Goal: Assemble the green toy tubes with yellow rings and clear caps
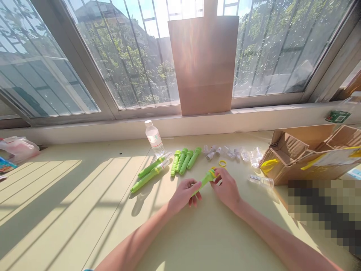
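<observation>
My left hand (187, 194) is closed around a green plastic tube (205, 182), which slants up to the right above the table. My right hand (225, 187) pinches the tube's upper end, where a yellow ring (211, 172) encircles it. Fingers partly hide that end. Just beyond my right hand lies a loose yellow ring (222, 163). A row of several plain green tubes (186, 162) lies ahead of my hands. Left of them are two green tubes (149, 180) with clear tips, the nearer showing yellow bands.
Several clear plastic caps (229, 152) lie at the back right, and a larger clear piece (261, 181) sits nearer the cardboard box (296, 156). A water bottle (154, 138) stands near the sill. Cardboard (205, 67) leans on the window; plastic bags (21, 148) lie far left.
</observation>
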Demonstrator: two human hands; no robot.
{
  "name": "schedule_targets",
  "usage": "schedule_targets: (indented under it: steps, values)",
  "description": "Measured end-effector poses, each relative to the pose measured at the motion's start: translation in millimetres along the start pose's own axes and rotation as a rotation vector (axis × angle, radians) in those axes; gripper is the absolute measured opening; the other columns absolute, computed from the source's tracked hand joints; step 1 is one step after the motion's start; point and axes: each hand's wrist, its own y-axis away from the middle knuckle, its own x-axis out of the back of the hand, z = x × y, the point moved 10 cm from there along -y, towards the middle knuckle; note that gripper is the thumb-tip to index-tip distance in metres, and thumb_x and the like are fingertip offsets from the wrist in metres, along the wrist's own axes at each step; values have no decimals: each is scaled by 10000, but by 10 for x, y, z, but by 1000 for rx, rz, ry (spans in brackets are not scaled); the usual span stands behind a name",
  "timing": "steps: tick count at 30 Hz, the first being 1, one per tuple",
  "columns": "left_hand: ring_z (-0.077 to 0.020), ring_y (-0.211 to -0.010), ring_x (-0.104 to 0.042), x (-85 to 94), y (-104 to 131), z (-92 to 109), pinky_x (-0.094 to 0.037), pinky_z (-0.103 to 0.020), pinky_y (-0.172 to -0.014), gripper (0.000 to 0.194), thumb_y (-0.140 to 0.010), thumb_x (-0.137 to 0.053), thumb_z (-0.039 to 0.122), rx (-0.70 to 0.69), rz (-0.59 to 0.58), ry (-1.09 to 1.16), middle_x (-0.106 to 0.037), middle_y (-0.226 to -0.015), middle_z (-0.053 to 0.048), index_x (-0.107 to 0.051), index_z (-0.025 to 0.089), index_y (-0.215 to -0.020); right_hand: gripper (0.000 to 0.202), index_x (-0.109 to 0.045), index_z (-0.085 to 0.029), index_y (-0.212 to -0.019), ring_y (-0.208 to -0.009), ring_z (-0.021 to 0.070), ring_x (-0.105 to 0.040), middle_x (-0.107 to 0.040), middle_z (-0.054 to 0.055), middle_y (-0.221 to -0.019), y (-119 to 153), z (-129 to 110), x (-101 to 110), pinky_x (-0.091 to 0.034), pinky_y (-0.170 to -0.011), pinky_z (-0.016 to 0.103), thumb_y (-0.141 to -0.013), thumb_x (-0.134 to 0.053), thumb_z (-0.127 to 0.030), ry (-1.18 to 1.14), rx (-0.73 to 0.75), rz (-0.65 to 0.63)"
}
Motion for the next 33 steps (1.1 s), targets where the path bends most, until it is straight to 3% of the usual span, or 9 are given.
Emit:
schedule_targets:
  steps: [8,14,22,33]
  values:
    - [-94,-464,-569,-20,-9,55,-336,-196,-376,469,-844,-583,642,-45,-15,-60,-681,-728,-13,-584,180,-920,163,-402,-249,-809,-600,139,-625,-691,40,-1033,-17,47,26,-451,-524,278,-770,-559,-271,-20,6,36]
    - [-79,-414,-497,-26,-18,22,-328,-193,-364,396,-782,-705,544,-34,-3,-131,-620,-632,43,-549,195,-884,157,-406,-256,-869,-614,140,-633,-685,32,-1058,1,17,28,-471,-540,285,-801,-546,-282,-12,22,42]
    - [-117,-542,-591,-72,-8,37,-341,-196,-385,439,-854,-582,614,-84,-33,-150,-659,-705,-11,-560,181,-783,191,-434,-259,-947,-645,143,-651,-681,17,-1059,9,11,-24,-486,-562,289,-784,-521,-212,55,28,-12]
    - [-100,-461,-549,-65,-15,-2,-360,-210,-425,503,-868,-523,675,-23,-84,-70,-617,-606,13,-596,177,-881,124,-457,-251,-934,-619,120,-637,-680,42,-1110,19,-101,31,-482,-532,267,-831,-521,-224,39,130,49]
